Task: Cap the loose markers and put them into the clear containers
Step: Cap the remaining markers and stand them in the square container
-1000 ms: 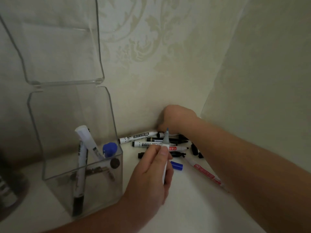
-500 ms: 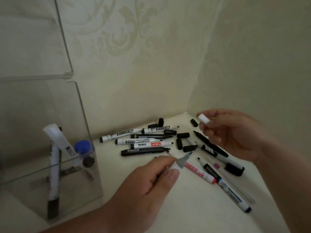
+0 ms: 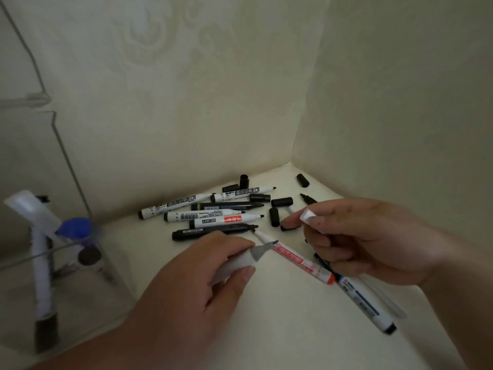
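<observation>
We grip an uncapped white marker (image 3: 238,262) in our left hand (image 3: 197,287), fingers and thumb curled round its barrel, its tip pointing right. Our right hand (image 3: 370,244) pinches a white cap (image 3: 309,217) at its fingertips, near that tip but apart. Beyond lie loose markers (image 3: 213,218) and black caps (image 3: 282,202). The clear container (image 3: 32,259) stands to the left, holding a few markers (image 3: 42,279).
</observation>
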### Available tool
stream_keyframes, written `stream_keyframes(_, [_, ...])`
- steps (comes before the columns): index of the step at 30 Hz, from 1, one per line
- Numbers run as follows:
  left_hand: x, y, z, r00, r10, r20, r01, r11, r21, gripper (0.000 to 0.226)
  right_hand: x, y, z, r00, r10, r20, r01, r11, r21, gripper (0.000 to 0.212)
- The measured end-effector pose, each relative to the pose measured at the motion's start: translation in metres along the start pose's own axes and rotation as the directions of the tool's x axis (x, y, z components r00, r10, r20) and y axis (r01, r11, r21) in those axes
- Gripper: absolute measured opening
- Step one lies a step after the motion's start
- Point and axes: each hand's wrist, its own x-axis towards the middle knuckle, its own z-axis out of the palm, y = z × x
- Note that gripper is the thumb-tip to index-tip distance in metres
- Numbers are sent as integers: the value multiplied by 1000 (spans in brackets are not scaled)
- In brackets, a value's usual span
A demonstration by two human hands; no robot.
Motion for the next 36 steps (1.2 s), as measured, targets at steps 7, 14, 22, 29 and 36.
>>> stream_keyframes(7, [2,-1,-2,1000,1,-7,-1,999,-34,26,-5,0,11,987,-157,-16,152,975,-161,24])
stream_keyframes(14, [-1,0,-1,1000,4,-15,-5,998,-62,28,-7,6,29,932,-363,-3,332,856,-397,14])
stream_keyframes(22, [-1,2,0,999,49,14,-48,997,-58,24,-5,10,44,936,-351,1,308,820,-483,15])
stream_keyframes(29, [-1,3,-5,993,107,54,-102,991,-84,23,-11,5,51,948,-317,2,264,786,-558,15])
stream_keyframes(36, [-1,3,-9,992,118,39,-112,986,-123,21,-13,5,59,940,-341,-18,290,826,-483,13])
